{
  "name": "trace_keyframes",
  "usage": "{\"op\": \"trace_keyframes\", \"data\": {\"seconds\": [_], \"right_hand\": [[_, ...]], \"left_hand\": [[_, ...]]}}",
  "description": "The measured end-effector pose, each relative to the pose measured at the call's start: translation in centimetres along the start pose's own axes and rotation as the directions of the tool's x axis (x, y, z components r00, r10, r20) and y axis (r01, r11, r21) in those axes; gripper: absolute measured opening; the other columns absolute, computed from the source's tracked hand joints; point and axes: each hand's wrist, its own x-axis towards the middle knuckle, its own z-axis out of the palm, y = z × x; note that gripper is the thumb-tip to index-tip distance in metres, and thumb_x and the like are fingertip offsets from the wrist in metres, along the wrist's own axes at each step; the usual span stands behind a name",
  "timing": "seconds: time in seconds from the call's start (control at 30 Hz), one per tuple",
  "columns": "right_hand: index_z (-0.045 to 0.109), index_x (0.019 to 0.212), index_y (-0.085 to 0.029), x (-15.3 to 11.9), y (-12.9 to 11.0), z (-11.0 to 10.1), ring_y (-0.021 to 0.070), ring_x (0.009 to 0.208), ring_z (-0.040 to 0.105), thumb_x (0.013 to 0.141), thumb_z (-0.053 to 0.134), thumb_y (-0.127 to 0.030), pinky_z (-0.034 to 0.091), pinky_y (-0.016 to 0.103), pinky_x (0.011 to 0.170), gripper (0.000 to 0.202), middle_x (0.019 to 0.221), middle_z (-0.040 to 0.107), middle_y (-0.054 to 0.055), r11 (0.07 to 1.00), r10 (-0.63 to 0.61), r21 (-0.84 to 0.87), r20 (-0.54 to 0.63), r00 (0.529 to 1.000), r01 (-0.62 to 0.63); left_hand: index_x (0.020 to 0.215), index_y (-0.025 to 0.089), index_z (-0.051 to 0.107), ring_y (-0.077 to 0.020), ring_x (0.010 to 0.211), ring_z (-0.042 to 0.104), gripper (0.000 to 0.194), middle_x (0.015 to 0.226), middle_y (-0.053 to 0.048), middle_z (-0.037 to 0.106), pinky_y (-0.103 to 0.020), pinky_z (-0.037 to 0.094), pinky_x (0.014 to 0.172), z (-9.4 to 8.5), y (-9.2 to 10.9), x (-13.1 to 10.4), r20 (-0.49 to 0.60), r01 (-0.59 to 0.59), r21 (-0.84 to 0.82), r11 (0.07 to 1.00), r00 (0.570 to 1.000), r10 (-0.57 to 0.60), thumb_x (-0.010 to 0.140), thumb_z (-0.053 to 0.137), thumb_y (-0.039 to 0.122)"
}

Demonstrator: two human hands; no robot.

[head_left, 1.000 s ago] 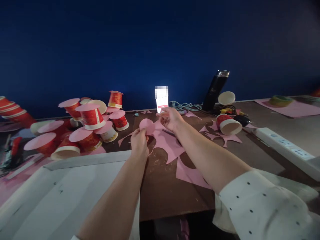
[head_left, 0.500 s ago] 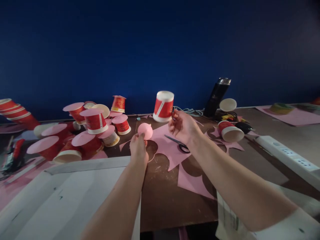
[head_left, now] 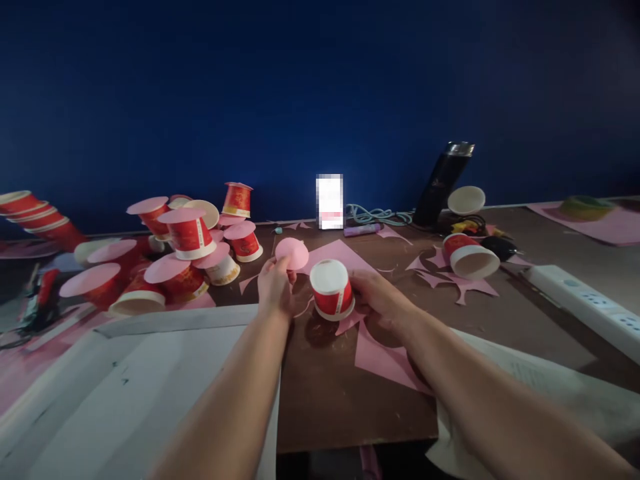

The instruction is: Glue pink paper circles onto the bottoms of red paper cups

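My left hand [head_left: 276, 285] pinches a round pink paper disc [head_left: 293, 254] between thumb and fingers, above the table. To its right, my right hand [head_left: 375, 293] grips a red and white paper cup [head_left: 333, 301] by its right side. That cup is upside down, its white base facing up and its wider rim below. Disc and cup are apart. Beneath and behind the hands lies a pink paper sheet [head_left: 340, 257] with round cut-outs. Another cut pink piece [head_left: 383, 360] lies nearer the table's front edge.
Several red cups topped with pink discs [head_left: 187, 233] crowd the left, behind a white board [head_left: 175, 393]. Along the back are a bright pixelated rectangle [head_left: 329, 201], a purple tube [head_left: 361, 230] and a black flask [head_left: 443, 187]. A power strip [head_left: 585, 303] lies right.
My right hand has brought the cup down and nearer to me, uncovering the bright rectangle and purple tube. The scissors are now hidden. My left hand still holds the disc in nearly the same place.
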Motion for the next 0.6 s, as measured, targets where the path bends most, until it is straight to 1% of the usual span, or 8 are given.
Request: {"op": "trace_keyframes", "data": {"seconds": [0.1, 0.2, 0.27, 0.37, 0.43, 0.5, 0.57, 0.6], "right_hand": [[0.043, 0.061, -0.019, 0.0, -0.2, -0.3, 0.0034, 0.042, 0.015, 0.067, 0.059, -0.017, 0.006, 0.019, 0.040, 0.018, 0.049, 0.029, -0.009, 0.991, 0.072, 0.112, 0.011, 0.997, -0.073], [0.033, 0.059, -0.020, -0.2, -0.4, -0.4, 0.0026, 0.041, 0.012, 0.066, 0.053, -0.011, 0.008, 0.016, 0.039, 0.023, 0.047, 0.024, -0.010, 0.952, 0.153, 0.268, 0.011, 0.988, -0.150], [0.031, 0.059, -0.021, -0.3, -0.6, -0.4, 0.0027, 0.040, 0.014, 0.067, 0.050, -0.008, 0.010, 0.014, 0.038, 0.024, 0.047, 0.025, -0.010, 0.937, 0.177, 0.301, 0.020, 0.984, -0.175], [0.031, 0.060, -0.021, -0.7, -0.9, -0.5, 0.0028, 0.039, 0.015, 0.068, 0.049, -0.008, 0.011, 0.013, 0.037, 0.024, 0.046, 0.027, -0.010, 0.897, 0.191, 0.386, 0.097, 0.977, -0.214], [0.032, 0.060, -0.020, -0.9, -0.9, -0.5, 0.0028, 0.038, 0.017, 0.069, 0.051, -0.009, 0.012, 0.012, 0.037, 0.024, 0.046, 0.028, -0.010, 0.864, 0.169, 0.450, 0.168, 0.971, -0.228], [0.035, 0.059, -0.020, -1.2, -0.9, -0.5, 0.0031, 0.038, 0.020, 0.070, 0.054, -0.013, 0.012, 0.012, 0.036, 0.023, 0.046, 0.031, -0.009, 0.857, 0.132, 0.468, 0.206, 0.970, -0.217], [0.042, 0.060, -0.020, -1.6, -0.8, -0.3, 0.0047, 0.038, 0.028, 0.073, 0.057, -0.022, 0.018, 0.014, 0.035, 0.020, 0.047, 0.039, -0.006, 0.887, 0.108, 0.423, 0.196, 0.975, -0.183], [0.047, 0.062, -0.020, -1.9, -0.9, -0.2, 0.0061, 0.039, 0.032, 0.074, 0.058, -0.028, 0.022, 0.015, 0.035, 0.019, 0.049, 0.044, -0.005, 0.916, 0.095, 0.371, 0.177, 0.980, -0.156]], "left_hand": [[0.072, 0.016, 0.054, -0.0048, 0.050, 0.044, 0.010, 0.061, 0.004, 0.052, -0.017, 0.035, 0.047, 0.2, -0.2, 0.1, -0.017, 0.030, -0.044, 0.999, 0.999, -0.031, 0.067, 0.063, 0.015], [0.072, 0.016, 0.053, -0.0040, 0.049, 0.044, 0.012, 0.062, 0.004, 0.052, -0.016, 0.035, 0.048, 0.2, -0.5, 0.1, -0.006, 0.040, -0.061, 0.997, 0.999, -0.040, 0.066, 0.064, 0.015], [0.073, 0.016, 0.054, -0.0039, 0.050, 0.045, 0.013, 0.064, 0.004, 0.053, -0.016, 0.036, 0.049, 0.2, -0.6, 0.0, 0.006, 0.040, -0.062, 0.997, 0.999, -0.040, 0.066, 0.065, 0.015], [0.073, 0.016, 0.055, -0.0043, 0.053, 0.046, 0.014, 0.066, 0.003, 0.054, -0.016, 0.037, 0.050, 0.2, -0.5, -0.2, 0.040, 0.042, -0.027, 0.999, 0.998, -0.041, 0.065, 0.066, 0.018], [0.073, 0.016, 0.056, -0.0048, 0.053, 0.047, 0.014, 0.066, 0.003, 0.054, -0.017, 0.037, 0.050, 0.1, -0.5, -0.4, 0.064, 0.044, 0.005, 0.999, 0.997, -0.044, 0.065, 0.067, 0.019], [0.072, 0.016, 0.056, -0.0055, 0.054, 0.046, 0.015, 0.066, 0.002, 0.054, -0.018, 0.038, 0.051, 0.0, -0.5, -0.4, 0.080, 0.044, 0.040, 0.998, 0.996, -0.048, 0.065, 0.068, 0.021], [0.071, 0.016, 0.057, -0.0063, 0.054, 0.047, 0.016, 0.065, 0.001, 0.055, -0.019, 0.038, 0.051, -0.1, -0.6, -0.3, 0.098, 0.040, 0.069, 0.997, 0.994, -0.047, 0.063, 0.070, 0.023], [0.071, 0.016, 0.058, -0.0066, 0.054, 0.047, 0.017, 0.065, 0.001, 0.055, -0.019, 0.039, 0.051, -0.1, -0.7, -0.2, 0.112, 0.036, 0.078, 0.996, 0.993, -0.045, 0.063, 0.071, 0.024]]}}
